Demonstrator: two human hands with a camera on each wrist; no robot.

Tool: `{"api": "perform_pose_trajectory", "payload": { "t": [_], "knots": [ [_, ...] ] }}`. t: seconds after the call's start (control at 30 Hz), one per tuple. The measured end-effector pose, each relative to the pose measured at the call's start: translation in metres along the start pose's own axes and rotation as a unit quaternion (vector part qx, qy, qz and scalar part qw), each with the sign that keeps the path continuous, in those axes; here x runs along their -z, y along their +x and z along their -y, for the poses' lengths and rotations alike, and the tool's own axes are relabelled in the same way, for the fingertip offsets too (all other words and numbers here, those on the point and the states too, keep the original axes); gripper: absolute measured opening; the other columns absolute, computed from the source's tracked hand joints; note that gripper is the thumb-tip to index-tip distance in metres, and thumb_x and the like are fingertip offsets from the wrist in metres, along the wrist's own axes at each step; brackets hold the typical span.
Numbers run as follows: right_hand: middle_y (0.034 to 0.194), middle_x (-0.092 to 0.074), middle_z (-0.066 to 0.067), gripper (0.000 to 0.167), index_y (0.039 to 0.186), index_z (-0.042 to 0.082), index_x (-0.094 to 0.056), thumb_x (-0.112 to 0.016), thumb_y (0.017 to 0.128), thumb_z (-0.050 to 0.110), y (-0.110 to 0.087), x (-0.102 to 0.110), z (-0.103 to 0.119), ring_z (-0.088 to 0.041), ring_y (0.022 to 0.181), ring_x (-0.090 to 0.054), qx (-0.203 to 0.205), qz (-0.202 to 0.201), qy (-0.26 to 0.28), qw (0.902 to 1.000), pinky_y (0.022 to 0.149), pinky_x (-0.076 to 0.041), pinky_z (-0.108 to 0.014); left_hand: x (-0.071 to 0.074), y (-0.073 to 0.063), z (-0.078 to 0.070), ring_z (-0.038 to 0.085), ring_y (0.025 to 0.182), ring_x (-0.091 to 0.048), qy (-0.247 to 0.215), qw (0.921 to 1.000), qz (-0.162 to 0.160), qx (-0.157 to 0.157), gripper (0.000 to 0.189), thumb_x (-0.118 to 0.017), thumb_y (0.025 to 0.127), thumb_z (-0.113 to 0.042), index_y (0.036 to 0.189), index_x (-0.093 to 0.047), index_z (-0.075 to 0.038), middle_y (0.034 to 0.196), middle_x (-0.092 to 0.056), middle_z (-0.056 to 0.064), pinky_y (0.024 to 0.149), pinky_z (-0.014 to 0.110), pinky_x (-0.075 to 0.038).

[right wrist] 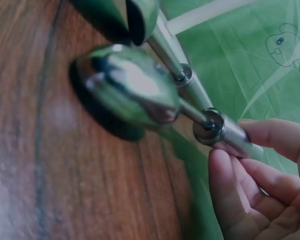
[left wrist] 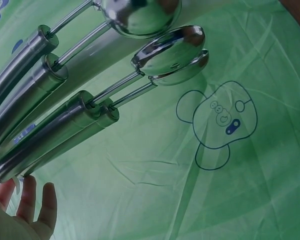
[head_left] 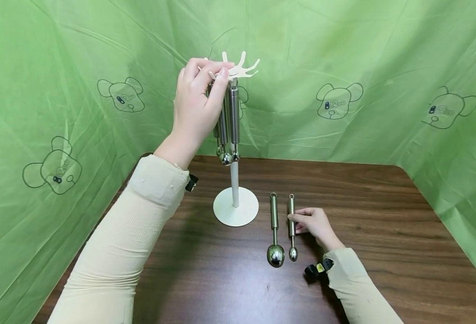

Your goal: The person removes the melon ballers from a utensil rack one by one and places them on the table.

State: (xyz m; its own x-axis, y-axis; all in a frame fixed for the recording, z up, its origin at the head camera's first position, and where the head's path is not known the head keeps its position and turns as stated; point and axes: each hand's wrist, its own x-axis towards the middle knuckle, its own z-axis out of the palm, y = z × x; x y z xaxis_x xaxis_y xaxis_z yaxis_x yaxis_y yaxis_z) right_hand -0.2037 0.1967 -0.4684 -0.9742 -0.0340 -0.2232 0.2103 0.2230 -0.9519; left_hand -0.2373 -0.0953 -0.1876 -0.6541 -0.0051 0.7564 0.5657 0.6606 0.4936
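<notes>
One scoop (right wrist: 132, 87) in right fingers (right wrist: 272, 134) escapes the left-wrist view

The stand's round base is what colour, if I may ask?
The round base is plain white; it shows best in the head view.
</notes>
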Motion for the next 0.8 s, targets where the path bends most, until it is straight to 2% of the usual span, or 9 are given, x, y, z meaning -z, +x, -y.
{"api": "perform_pose_trajectory", "payload": {
  "t": [0.4, 0.8],
  "knots": [
    [0.071, -0.068, 0.000, 0.036, 0.108, -0.016, -0.064, -0.074, 0.084, 0.009, 0.0063, -0.0057, -0.0032, -0.010, 0.058, -0.063, -0.007, -0.008, -0.044, 0.9990, 0.055, -0.057, -0.027, -0.0005, 0.0000, -0.0003, 0.018, 0.114, -0.050, 0.015, 0.9999, 0.005, 0.002, 0.033, -0.046, 0.103, -0.034, 0.120, -0.072, -0.024, 0.121, -0.059, 0.003, 0.088, 0.035, -0.045],
    [0.074, -0.072, -0.005, 0.032, 0.102, -0.012, -0.068, -0.076, 0.084, 0.012, 0.0056, -0.0045, -0.0003, -0.010, 0.056, -0.064, -0.010, -0.026, -0.099, 0.9947, 0.056, -0.058, -0.029, -0.0004, -0.0007, -0.0008, 0.016, 0.116, -0.049, 0.020, 0.9997, 0.006, 0.013, 0.034, -0.045, 0.103, -0.035, 0.120, -0.072, -0.025, 0.121, -0.058, 0.001, 0.088, 0.033, -0.045]
  ]
}}
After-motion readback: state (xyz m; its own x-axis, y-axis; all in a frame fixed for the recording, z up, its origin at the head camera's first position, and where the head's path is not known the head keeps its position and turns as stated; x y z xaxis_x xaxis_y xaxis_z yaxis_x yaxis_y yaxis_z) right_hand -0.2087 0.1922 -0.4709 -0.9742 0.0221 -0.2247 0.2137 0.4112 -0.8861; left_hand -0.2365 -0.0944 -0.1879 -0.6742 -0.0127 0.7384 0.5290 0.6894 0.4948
